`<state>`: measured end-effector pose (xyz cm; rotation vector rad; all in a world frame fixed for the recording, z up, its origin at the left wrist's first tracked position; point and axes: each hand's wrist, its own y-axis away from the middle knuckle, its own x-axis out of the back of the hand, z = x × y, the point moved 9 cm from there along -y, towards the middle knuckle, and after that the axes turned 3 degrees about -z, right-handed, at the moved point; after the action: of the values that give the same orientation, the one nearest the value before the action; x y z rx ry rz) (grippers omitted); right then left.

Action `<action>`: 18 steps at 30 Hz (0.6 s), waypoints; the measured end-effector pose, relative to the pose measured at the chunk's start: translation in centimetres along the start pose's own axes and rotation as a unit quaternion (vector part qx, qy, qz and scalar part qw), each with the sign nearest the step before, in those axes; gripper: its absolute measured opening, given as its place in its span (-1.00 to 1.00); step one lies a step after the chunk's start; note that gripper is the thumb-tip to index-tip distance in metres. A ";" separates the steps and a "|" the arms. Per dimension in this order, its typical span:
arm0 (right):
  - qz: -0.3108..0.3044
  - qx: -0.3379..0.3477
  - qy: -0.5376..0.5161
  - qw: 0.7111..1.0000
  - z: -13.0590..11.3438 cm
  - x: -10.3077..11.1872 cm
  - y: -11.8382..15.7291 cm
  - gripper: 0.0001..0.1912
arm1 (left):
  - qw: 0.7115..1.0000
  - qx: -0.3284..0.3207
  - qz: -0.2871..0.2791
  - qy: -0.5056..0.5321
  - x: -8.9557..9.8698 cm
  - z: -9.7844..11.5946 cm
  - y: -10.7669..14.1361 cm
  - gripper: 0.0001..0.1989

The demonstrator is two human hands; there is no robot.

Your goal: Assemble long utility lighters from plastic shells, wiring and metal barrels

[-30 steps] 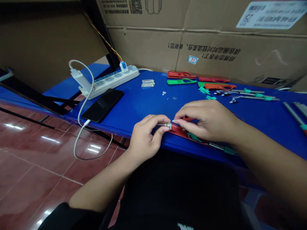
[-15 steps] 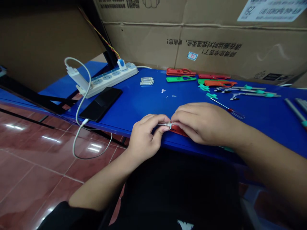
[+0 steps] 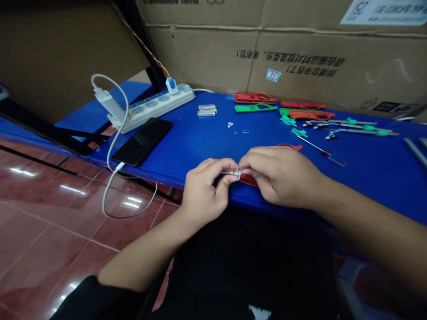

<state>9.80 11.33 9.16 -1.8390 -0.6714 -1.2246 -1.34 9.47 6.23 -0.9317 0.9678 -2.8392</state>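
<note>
My left hand [image 3: 208, 189] pinches a slim metallic cylinder [image 3: 231, 173] between thumb and fingers, close to the table's front edge. The cylinder lies level, with a pale collar at its right end. My right hand [image 3: 278, 175] is closed at that end, its fingertips pressed together against a small thin part too hidden to name. Beneath the right hand lies a red plastic casing [image 3: 249, 180], mostly covered; its looped end shows behind the hand. Past the hands, tiny white pieces [image 3: 230, 125] and thin short pins [image 3: 246, 131] rest on the blue table [image 3: 200, 142].
Several similar cylinders [image 3: 207, 110] sit farther back. Red, green [image 3: 255, 107] and orange casings line the cardboard box [image 3: 300, 44]. Metal rods with teal parts [image 3: 363, 129] and a screwdriver [image 3: 322, 151] lie right. A phone [image 3: 143, 141] on a cable and a power strip [image 3: 156, 106] are left.
My right hand has turned slightly and shifted a little, uncovering the red casing's looped end behind it. The left hand keeps its pinch on the cylinder. The whole view has shifted slightly.
</note>
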 end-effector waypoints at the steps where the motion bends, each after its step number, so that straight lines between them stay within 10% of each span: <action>1: -0.001 -0.009 -0.007 1.000 0.1 0.0 0.0 -0.83 | 1.000 -0.001 0.001 0.000 0.1 0.0 0.0 -0.92; 10: -0.049 0.017 -0.038 0.998 0.4 0.8 -0.5 -0.82 | 0.999 -0.017 -0.043 0.016 -0.3 0.0 -0.4 -0.91; 18: -0.020 -0.122 -0.038 0.992 3.0 2.9 2.9 -0.83 | 0.992 -0.053 -0.116 -0.006 -1.8 0.5 -0.6 -0.89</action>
<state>14.60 12.32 10.24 -2.0908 -0.6247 -1.3152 0.50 9.97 5.94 -1.1422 1.0841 -2.9897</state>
